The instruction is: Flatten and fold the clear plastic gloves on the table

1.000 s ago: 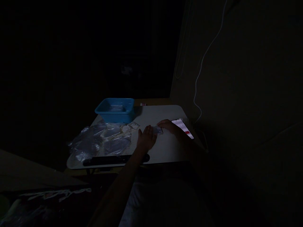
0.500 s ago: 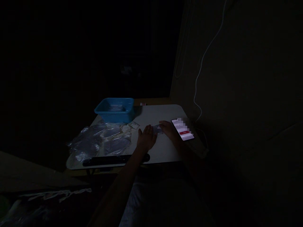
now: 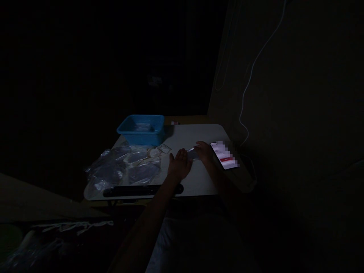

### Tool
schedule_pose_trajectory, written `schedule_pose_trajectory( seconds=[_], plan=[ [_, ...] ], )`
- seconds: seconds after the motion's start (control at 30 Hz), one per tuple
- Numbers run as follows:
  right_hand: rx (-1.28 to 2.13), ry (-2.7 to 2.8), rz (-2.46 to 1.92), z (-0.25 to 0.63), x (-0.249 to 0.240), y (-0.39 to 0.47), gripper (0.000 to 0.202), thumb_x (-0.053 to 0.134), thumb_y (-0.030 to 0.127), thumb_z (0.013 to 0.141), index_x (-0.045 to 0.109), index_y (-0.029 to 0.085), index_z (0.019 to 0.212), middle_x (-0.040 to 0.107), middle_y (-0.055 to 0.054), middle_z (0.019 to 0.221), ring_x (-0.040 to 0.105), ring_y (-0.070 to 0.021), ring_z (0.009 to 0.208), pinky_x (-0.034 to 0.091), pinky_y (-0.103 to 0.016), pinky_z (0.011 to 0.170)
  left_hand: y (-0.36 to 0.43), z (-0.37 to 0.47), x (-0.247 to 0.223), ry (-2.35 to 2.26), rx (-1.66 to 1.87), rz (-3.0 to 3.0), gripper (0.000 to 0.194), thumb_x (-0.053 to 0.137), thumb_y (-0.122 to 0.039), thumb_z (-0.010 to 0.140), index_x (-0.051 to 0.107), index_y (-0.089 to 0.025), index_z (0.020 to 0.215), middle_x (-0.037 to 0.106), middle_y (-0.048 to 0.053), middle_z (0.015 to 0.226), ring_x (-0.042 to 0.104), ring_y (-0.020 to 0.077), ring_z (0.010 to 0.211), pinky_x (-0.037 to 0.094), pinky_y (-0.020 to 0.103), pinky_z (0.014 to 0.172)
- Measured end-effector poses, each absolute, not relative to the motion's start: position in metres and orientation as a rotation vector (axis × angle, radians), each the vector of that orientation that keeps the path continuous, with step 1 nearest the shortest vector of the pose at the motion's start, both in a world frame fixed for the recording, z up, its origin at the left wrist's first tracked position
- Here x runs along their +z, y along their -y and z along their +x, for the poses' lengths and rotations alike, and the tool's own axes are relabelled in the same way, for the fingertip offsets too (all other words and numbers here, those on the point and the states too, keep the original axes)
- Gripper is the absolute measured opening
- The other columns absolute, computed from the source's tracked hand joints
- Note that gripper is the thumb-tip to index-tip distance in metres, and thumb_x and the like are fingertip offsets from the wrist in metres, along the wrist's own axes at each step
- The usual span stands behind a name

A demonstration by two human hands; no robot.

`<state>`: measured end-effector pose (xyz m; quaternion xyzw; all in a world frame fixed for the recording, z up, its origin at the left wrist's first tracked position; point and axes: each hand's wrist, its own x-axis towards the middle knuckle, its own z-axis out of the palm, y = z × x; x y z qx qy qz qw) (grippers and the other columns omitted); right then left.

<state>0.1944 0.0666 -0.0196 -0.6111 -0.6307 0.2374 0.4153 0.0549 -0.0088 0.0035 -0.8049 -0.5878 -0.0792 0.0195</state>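
On a white table (image 3: 196,182), my left hand (image 3: 180,165) lies flat with its fingers stretched out, at the left edge of a small clear plastic piece (image 3: 192,154). My right hand (image 3: 203,150) has its fingers bent together at the right side of this piece, whose near edge looks slightly lifted. Whether the piece is a bag or a sheet is too dark to tell. Left of my hands spreads a heap of crinkled clear plastic (image 3: 109,170), with a flat pale packet (image 3: 164,148) at its far end.
A blue basin (image 3: 143,138) with something pale inside stands at the table's far left. A lit phone (image 3: 224,156) lies on the right. Along the near edge runs a long black bar (image 3: 127,190). A white cable (image 3: 247,87) hangs down the wall. Most surroundings are dark.
My right hand has curled in and drawn up a little at the small plastic piece. My left hand stays flat. The whole view has shifted slightly.
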Motion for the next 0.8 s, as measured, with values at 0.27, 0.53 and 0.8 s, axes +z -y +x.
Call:
schedule_pose_trajectory(
  seconds=[0.27, 0.53, 0.8],
  plan=[
    [0.496, 1.453, -1.6, 0.191, -0.016, -0.066, 0.032, 0.051, 0.025, 0.072, 0.06, 0.018, 0.102, 0.067, -0.005, 0.089, 0.06, -0.0172, 0.085, 0.045, -0.03, 0.079, 0.009, 0.055, 0.002, 1.845, -0.274, -2.506, 0.054, 0.014, -0.039, 0.09, 0.03, -0.013, 0.135, 0.028, 0.012, 0.142, 0.023, 0.023, 0.132, 0.016, 0.053, 0.103],
    [0.733, 1.612, -1.444, 0.198, -0.011, -0.061, 0.025, 0.055, 0.025, 0.071, 0.062, 0.018, 0.094, 0.068, -0.004, 0.086, 0.062, -0.0154, 0.078, 0.047, -0.027, 0.073, 0.01, 0.054, 0.003, 1.82, -0.253, -2.501, 0.054, 0.013, -0.037, 0.09, 0.029, -0.012, 0.135, 0.027, 0.013, 0.142, 0.022, 0.024, 0.132, 0.017, 0.054, 0.102],
    [0.803, 1.535, -1.313, 0.201, -0.014, -0.052, 0.032, 0.054, 0.02, 0.07, 0.058, 0.019, 0.101, 0.066, -0.002, 0.082, 0.061, -0.0145, 0.074, 0.048, -0.027, 0.068, 0.009, 0.049, 0.002, 1.852, -0.628, -2.49, 0.052, 0.022, -0.033, 0.089, 0.026, -0.009, 0.135, 0.027, 0.016, 0.142, 0.025, 0.0234, 0.131, 0.023, 0.048, 0.103]
  ],
)
